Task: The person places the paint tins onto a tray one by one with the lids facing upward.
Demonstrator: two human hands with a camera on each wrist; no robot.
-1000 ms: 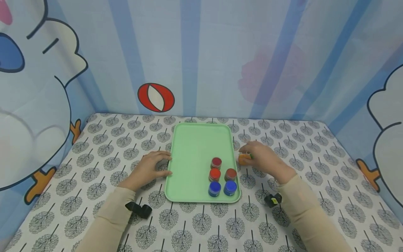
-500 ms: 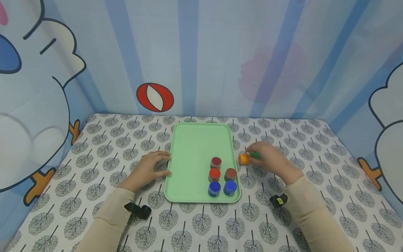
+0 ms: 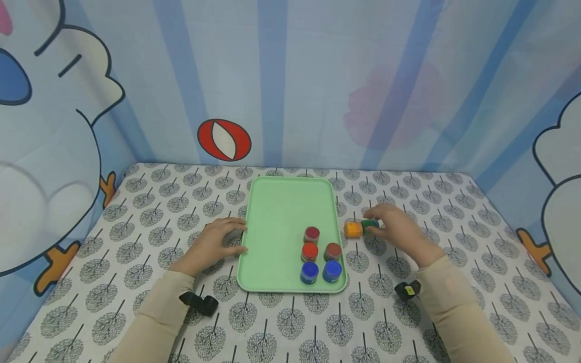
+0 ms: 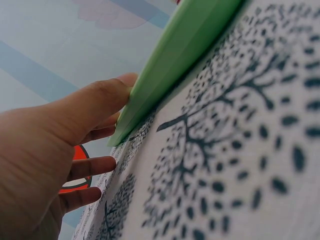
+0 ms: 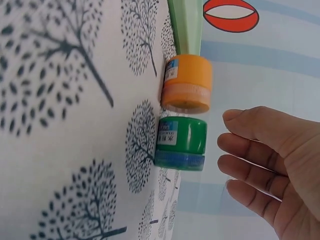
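My left hand (image 3: 215, 244) rests against the left rim of the green tray (image 3: 272, 212), its thumb at the edge in the left wrist view. Right of the tray, an orange paint jar (image 3: 353, 230) and a green paint jar (image 5: 181, 136) lie on their sides, end to end on the cloth. In the right wrist view a gap separates my right hand (image 5: 277, 165) from the green jar; its fingers are loosely bent and hold nothing. From the head view, this hand partly covers the green jar.
Upright jars stand in the tray's near right part: a dark red jar (image 3: 311, 235), a bright red jar (image 3: 309, 252), a brownish red jar (image 3: 333, 251) and two with blue lids (image 3: 309, 272). Tree-print cloth (image 3: 290, 327) covers the table; a cartoon curtain (image 3: 308, 91) hangs behind.
My right hand has moved right, away from the orange jar, uncovering it and then part of the green jar. Both jars stay about where they were. The left hand has not moved.
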